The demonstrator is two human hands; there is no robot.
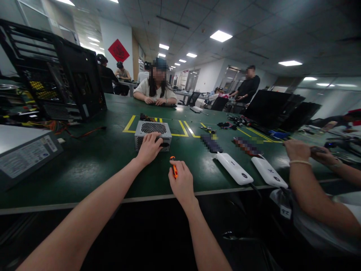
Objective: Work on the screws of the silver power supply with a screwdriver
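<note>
grey metal box (153, 127) with perforated top, near slim orange-and-black tool (175, 172)

green table (93, 162) | on top: metal box (153, 128) | computer case (72, 73) | yellow strips (183, 128)

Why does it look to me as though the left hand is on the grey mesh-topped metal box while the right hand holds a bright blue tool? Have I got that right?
Not quite: the tool in the right hand is orange and black, not blue, as the head view shows. The left hand is indeed on the grey mesh-topped metal box.
</note>
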